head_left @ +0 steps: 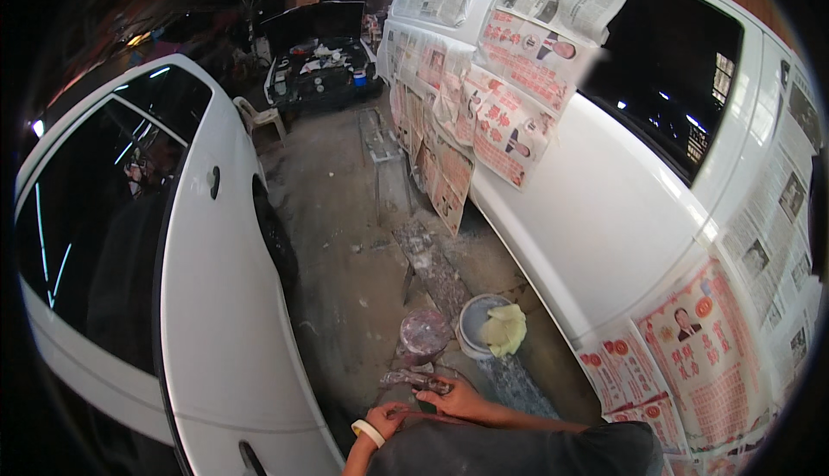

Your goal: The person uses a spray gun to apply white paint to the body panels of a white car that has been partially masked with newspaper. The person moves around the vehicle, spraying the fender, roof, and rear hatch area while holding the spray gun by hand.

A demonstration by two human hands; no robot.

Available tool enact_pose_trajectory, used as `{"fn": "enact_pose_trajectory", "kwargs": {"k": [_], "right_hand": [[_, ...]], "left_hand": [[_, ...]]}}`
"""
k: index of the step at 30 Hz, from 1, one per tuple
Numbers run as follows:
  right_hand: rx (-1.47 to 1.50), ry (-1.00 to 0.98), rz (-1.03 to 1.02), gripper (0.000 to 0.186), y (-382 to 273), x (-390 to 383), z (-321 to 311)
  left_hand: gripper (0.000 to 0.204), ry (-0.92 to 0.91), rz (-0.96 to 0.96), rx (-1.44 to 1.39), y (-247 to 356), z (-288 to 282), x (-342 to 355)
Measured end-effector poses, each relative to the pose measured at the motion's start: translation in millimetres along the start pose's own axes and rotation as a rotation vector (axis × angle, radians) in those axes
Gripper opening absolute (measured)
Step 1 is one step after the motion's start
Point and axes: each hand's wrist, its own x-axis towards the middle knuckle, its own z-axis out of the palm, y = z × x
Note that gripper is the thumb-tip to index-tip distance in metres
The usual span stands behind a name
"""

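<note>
My right hand (pixel 458 400) is closed on a small shiny object (pixel 419 381), too unclear to name, low in the middle of the view. My left hand (pixel 384 420) is just below and left of it, fingers curled at a thin reddish strip (pixel 408 413); whether it grips the strip is unclear. A cream ring (pixel 369 433) circles my left wrist. Beyond my hands are a pink-stained bucket (pixel 423 329) and a pale bucket (pixel 475 338) with a yellow cloth (pixel 503 329) over its rim.
A white car (pixel 216 329) borders the left; a white vehicle (pixel 570 243) with newspaper masking (pixel 518 131) borders the right. Between them stretches stained floor (pixel 337 252) with speckled planks (pixel 423 252) and a narrow bench (pixel 376 139). Farther back stand a plastic chair (pixel 268 118) and a cluttered dark vehicle (pixel 319 79).
</note>
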Motion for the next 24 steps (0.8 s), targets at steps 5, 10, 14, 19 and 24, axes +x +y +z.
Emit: {"fn": "enact_pose_trajectory", "kwargs": {"k": [5, 10, 14, 19, 24], "right_hand": [[-0.017, -0.017, -0.075, 0.061, -33, 104, -9], [0.011, -0.091, -0.017, 0.068, -63, 233, -49], [0.084, -0.095, -0.039, 0.065, -119, 310, -77], [0.107, 0.198, 0.003, 0.055, -147, 382, -152], [0.301, 0.39, -0.138, 0.047, -171, 454, -201]], "left_hand": [[0.02, 0.124, 0.067, 0.0, -11, -63, 84], [0.021, 0.14, 0.015, -0.02, 41, -139, 185], [0.027, 0.283, 0.079, 0.184, 83, -202, 238], [0.016, 0.268, 0.252, 0.237, 161, -241, 323], [0.017, 0.25, 0.327, 0.172, 175, -291, 388]]}}
